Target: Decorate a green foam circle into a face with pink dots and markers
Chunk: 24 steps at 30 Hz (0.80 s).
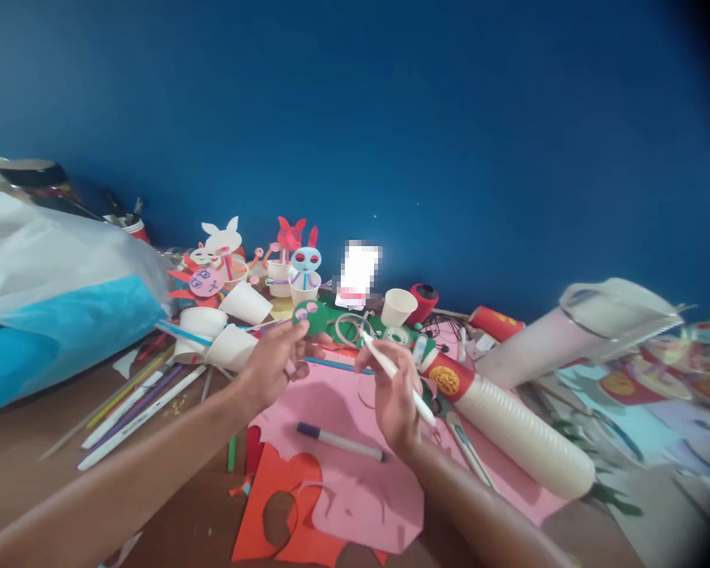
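My left hand (277,356) pinches a green paper cutout (312,317) with pale pink-purple eye shapes on it, partly covered by the fingers. In my right hand (397,398) is a white marker (390,369), its tip pointing up and left toward the cutout but apart from it. Below both hands lies pink paper (331,402) with a capped marker (340,442) on it, white with a dark cap. A roll of clear tape (350,330) sits just behind the marker tip.
Paper-cup puppets (306,272) stand along the blue wall, beside a blurred bright screen (360,272). A long stack of paper cups (521,430) lies at right. Several markers (139,422) and a plastic bag (71,292) are at left. Cut orange paper (254,513) lies in front.
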Each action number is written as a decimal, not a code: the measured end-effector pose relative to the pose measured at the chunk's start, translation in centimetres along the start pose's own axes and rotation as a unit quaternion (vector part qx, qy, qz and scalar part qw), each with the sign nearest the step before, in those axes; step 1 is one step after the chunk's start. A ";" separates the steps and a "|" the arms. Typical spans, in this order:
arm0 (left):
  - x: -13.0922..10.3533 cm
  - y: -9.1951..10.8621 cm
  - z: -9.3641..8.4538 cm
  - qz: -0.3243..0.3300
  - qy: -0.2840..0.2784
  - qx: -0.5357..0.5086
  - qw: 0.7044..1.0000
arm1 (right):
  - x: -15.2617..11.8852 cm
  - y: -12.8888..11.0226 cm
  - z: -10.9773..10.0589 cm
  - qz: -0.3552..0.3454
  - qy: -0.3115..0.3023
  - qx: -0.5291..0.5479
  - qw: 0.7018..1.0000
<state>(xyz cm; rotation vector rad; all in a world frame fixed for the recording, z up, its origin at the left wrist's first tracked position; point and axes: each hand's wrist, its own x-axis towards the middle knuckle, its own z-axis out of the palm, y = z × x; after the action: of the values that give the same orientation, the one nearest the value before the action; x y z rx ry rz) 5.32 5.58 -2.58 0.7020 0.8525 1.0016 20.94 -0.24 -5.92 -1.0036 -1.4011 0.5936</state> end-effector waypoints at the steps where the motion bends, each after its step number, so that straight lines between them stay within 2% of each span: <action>1: 0.3 -0.7 -0.2 -0.023 0.006 0.015 1.000 | 0.4 0.7 0.0 0.022 0.040 0.055 0.997; 4: 1.1 -2.3 -0.9 -0.076 -0.001 0.025 0.997 | 0.8 2.8 0.1 0.066 0.071 0.085 0.992; 7: 1.8 -3.2 -1.4 -0.099 -0.013 0.030 0.995 | 0.3 3.6 0.2 0.100 0.042 0.048 0.993; 11: 2.1 -3.8 -1.7 -0.129 -0.016 0.048 0.990 | -0.4 3.5 0.7 0.145 -0.003 0.099 0.984; 14: 2.2 -4.1 -2.0 -0.105 -0.006 0.064 0.992 | -0.7 3.7 1.1 0.143 -0.015 0.092 0.985; 17: 2.2 -4.7 -2.5 -0.075 -0.007 0.088 0.993 | -1.0 3.9 1.3 0.142 -0.024 0.019 0.989; 24: 2.0 -5.2 -2.7 -0.055 -0.061 0.120 0.989 | -1.2 3.8 1.3 0.154 -0.058 -0.062 0.984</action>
<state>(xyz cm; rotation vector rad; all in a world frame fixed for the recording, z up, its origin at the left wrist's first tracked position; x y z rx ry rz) 5.77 5.74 -8.76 0.9014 0.9021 0.7564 20.37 0.86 -9.94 -1.3175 -1.4077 0.8112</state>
